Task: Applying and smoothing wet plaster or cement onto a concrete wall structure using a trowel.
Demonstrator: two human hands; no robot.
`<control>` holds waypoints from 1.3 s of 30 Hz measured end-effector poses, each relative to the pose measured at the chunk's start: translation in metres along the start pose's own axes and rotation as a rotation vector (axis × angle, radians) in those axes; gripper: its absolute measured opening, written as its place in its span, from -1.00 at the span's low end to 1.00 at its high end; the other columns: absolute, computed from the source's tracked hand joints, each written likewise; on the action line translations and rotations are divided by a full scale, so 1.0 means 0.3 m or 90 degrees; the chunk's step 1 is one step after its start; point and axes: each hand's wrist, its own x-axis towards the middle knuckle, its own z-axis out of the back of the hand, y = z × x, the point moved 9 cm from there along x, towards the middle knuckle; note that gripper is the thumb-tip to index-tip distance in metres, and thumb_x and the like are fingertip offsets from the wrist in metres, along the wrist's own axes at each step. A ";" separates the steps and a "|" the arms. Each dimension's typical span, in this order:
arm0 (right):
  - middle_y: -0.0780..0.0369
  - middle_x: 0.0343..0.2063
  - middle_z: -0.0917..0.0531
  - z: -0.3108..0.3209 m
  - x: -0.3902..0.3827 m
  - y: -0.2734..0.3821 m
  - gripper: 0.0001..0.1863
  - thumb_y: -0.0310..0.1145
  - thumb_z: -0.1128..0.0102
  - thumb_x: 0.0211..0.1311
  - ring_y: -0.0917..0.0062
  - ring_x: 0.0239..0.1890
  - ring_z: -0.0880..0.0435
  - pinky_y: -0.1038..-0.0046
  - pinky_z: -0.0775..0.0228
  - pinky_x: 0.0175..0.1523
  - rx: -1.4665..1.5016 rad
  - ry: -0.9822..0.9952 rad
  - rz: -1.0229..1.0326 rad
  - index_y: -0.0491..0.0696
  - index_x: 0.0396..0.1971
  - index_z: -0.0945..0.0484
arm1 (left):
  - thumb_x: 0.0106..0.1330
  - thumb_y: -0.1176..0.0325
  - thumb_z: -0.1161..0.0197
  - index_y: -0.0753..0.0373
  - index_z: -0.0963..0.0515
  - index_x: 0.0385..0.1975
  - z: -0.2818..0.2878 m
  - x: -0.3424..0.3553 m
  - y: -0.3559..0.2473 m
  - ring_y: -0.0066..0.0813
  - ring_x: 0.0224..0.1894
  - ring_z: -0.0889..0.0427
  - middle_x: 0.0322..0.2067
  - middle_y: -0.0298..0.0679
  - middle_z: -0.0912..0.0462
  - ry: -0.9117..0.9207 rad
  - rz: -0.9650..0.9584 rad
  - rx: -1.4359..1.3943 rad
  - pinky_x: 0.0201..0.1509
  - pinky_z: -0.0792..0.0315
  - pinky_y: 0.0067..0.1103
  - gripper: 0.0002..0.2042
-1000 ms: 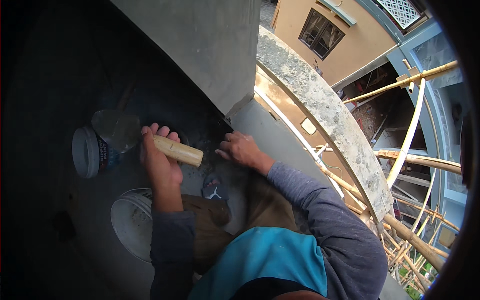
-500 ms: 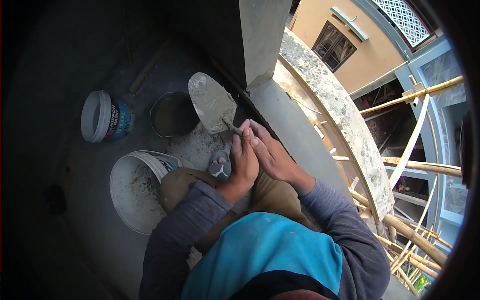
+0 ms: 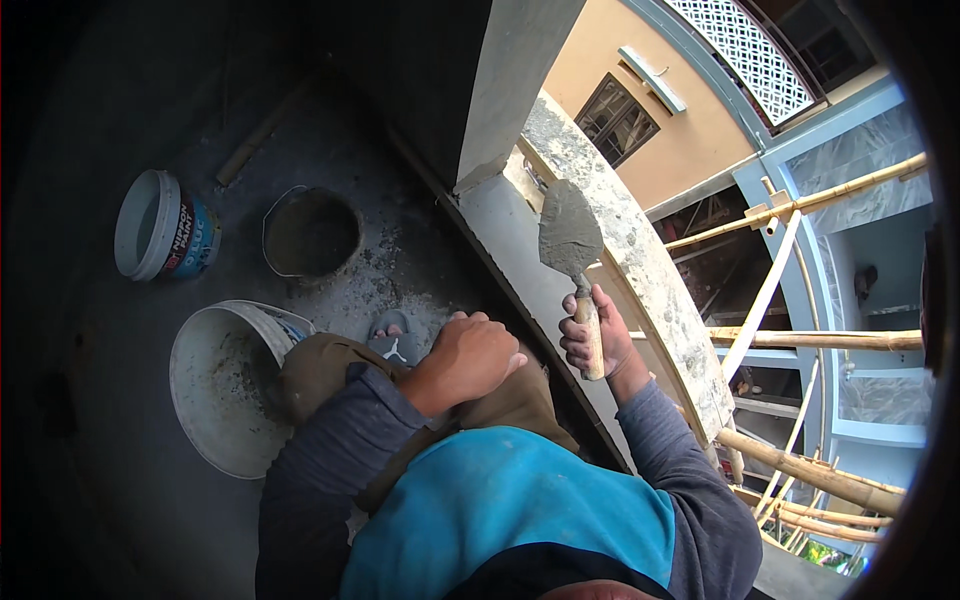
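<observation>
My right hand (image 3: 598, 336) grips the wooden handle (image 3: 588, 330) of a trowel, whose blade (image 3: 569, 230) is coated in grey mortar and lies in view over the concrete ledge at my right. My left hand (image 3: 462, 362) is closed near my brown-trousered knees, palm turned away; anything inside it is hidden. Left of my knees a white bucket (image 3: 190, 380) with grimy insides lies tilted. Beyond it stand a dark bucket (image 3: 312, 230) with murky contents and a white-and-blue paint pail (image 3: 140, 230). My sandalled foot (image 3: 392, 336) is on the gritty floor.
A grey concrete column (image 3: 510, 80) rises ahead, beside a curved, mottled parapet (image 3: 690, 360). Bamboo scaffolding (image 3: 840, 338) and an open drop lie beyond, with a tan building wall (image 3: 690, 130) and blue structure. A stick (image 3: 250, 145) lies on the dark floor at the back.
The trowel has passed from my left hand to my right and swung rightward over the ledge. My hands, together half a second ago, are apart; the left is lower, fingers curled.
</observation>
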 end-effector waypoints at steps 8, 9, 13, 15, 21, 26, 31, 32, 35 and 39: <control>0.31 -0.60 -0.47 0.086 0.017 0.208 -0.57 0.06 -0.02 0.37 0.54 -0.62 -0.53 0.50 -0.44 -0.51 -0.621 -0.317 0.027 -0.06 -0.21 -0.42 | 0.22 0.11 -0.29 0.18 -0.63 -0.39 0.004 0.008 0.023 -0.12 -0.17 -0.62 -0.37 -0.12 -0.63 -0.028 0.003 -0.018 -0.06 -0.44 -0.22 -0.75; 0.29 -0.56 -0.50 0.089 0.022 0.262 -0.59 0.02 -0.08 0.34 0.57 -0.60 -0.54 0.51 -0.42 -0.50 -0.782 -0.360 0.045 -0.07 -0.20 -0.45 | 0.20 0.12 -0.32 0.18 -0.61 -0.36 0.011 0.008 0.027 -0.13 -0.16 -0.62 -0.34 -0.13 -0.62 -0.045 0.010 -0.028 -0.05 -0.44 -0.23 -0.76; 0.02 -0.33 -0.67 0.047 0.081 0.437 -0.56 -0.03 -0.22 0.24 0.15 -0.24 -0.66 0.25 -0.46 -0.12 -1.342 -0.435 0.043 -0.07 -0.08 -0.51 | 0.17 0.13 -0.36 0.17 -0.57 -0.31 0.009 0.015 0.047 -0.15 -0.16 -0.62 -0.32 -0.16 -0.60 -0.059 0.029 0.004 -0.06 -0.43 -0.24 -0.73; -0.02 -0.28 -0.67 0.062 0.119 0.488 -0.55 0.01 -0.18 0.25 0.06 -0.15 -0.64 0.16 -0.45 -0.07 -1.429 -0.424 -0.017 -0.04 -0.07 -0.50 | 0.16 0.12 -0.36 0.18 -0.55 -0.29 0.004 0.020 0.049 -0.17 -0.15 -0.61 -0.32 -0.17 -0.60 -0.061 0.023 0.021 -0.06 -0.43 -0.25 -0.71; 0.07 -0.30 -0.65 0.066 0.281 0.593 -0.63 0.01 -0.13 0.27 0.12 -0.15 -0.62 0.12 -0.43 -0.11 -1.629 -0.319 -0.045 -0.01 -0.21 -0.47 | 0.12 0.12 -0.39 0.18 -0.54 -0.28 -0.006 0.030 0.061 -0.18 -0.14 -0.61 -0.32 -0.17 -0.60 -0.065 0.028 0.052 -0.05 -0.42 -0.25 -0.69; 0.09 -0.37 -0.67 0.043 0.403 0.669 -0.49 0.21 -0.02 0.30 0.13 -0.20 -0.64 0.12 -0.44 -0.16 -1.681 -0.311 -0.071 0.00 -0.26 -0.51 | 0.11 0.12 -0.40 0.17 -0.53 -0.28 -0.002 0.053 0.071 -0.22 -0.17 -0.60 -0.33 -0.18 -0.59 -0.030 0.044 0.028 -0.09 -0.42 -0.30 -0.68; 0.08 -0.41 -0.67 0.088 0.529 0.736 -0.48 0.21 0.01 0.32 0.14 -0.23 -0.65 0.13 -0.45 -0.17 -1.677 -0.245 -0.064 0.00 -0.26 -0.53 | 0.10 0.12 -0.41 0.16 -0.52 -0.29 0.001 0.080 0.082 -0.26 -0.20 -0.58 -0.34 -0.21 -0.58 -0.016 0.066 0.033 -0.11 -0.41 -0.34 -0.68; 0.08 -0.40 -0.68 0.096 0.547 0.750 -0.49 0.21 0.00 0.32 0.13 -0.22 -0.65 0.13 -0.46 -0.17 -1.672 -0.235 -0.063 0.00 -0.25 -0.54 | 0.09 0.12 -0.41 0.16 -0.52 -0.28 0.005 0.083 0.083 -0.27 -0.19 -0.57 -0.34 -0.21 -0.58 -0.043 0.064 0.048 -0.10 -0.40 -0.36 -0.67; 0.08 -0.38 -0.69 0.108 0.597 0.776 -0.50 0.19 -0.02 0.32 0.13 -0.22 -0.66 0.15 -0.47 -0.16 -1.671 -0.202 -0.059 0.01 -0.24 -0.55 | 0.09 0.12 -0.41 0.16 -0.51 -0.27 0.013 0.094 0.093 -0.28 -0.18 -0.55 -0.34 -0.23 -0.56 -0.061 0.073 0.069 -0.08 -0.39 -0.38 -0.67; 0.07 -0.39 -0.68 0.114 0.632 0.785 -0.50 0.18 -0.04 0.31 0.13 -0.24 -0.66 0.16 -0.47 -0.17 -1.657 -0.176 -0.044 -0.02 -0.27 -0.56 | 0.09 0.12 -0.41 0.16 -0.49 -0.26 0.019 0.124 0.115 -0.29 -0.15 -0.53 -0.32 -0.23 -0.55 -0.047 0.087 0.064 -0.08 -0.37 -0.39 -0.66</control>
